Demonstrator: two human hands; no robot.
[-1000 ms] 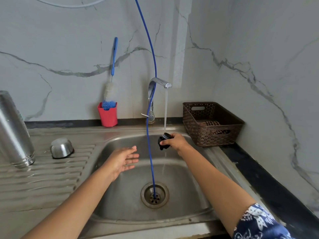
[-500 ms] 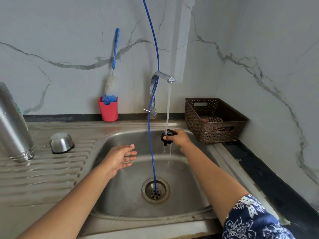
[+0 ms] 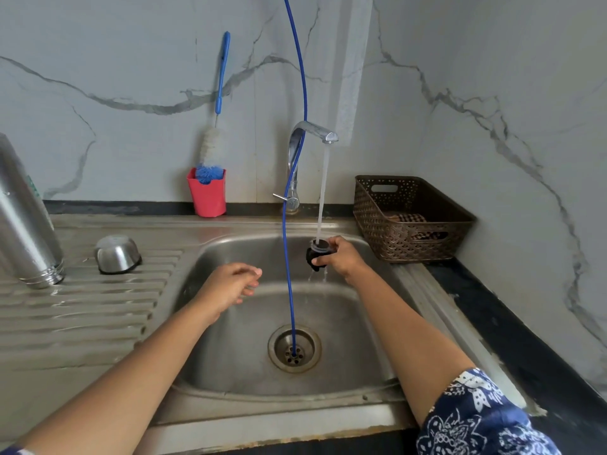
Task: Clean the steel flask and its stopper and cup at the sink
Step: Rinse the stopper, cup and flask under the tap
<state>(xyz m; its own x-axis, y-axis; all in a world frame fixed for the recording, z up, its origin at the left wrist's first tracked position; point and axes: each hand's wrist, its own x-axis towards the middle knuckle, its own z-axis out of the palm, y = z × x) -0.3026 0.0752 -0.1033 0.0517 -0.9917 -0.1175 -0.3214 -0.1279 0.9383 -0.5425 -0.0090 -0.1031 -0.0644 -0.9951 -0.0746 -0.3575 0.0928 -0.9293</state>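
A person stands at a steel sink (image 3: 230, 372), both bare arms reaching over the basin. The right hand (image 3: 341, 257) grips a black stopper (image 3: 317, 256), fingers curled around it, holding it directly under the stream of water (image 3: 323, 192) that runs from the tap (image 3: 312, 133); water drips off the stopper's underside into the basin. The left hand (image 3: 230, 285) hovers over the left part of the basin, holding nothing, its fingers relaxed and slightly blurred. On the ridged draining board to the left, the steel flask (image 3: 26, 218) stands upside down, mouth on the ridges, and the small steel cup (image 3: 117, 254) sits upside down just beside it. A thin blue hose (image 3: 297, 93) hangs down past the tap into the drain (image 3: 294, 349). Against the marble wall, a bottle brush (image 3: 215, 139) stands in a red holder (image 3: 207, 196). A brown woven basket (image 3: 410, 221) sits on the counter right of the sink.
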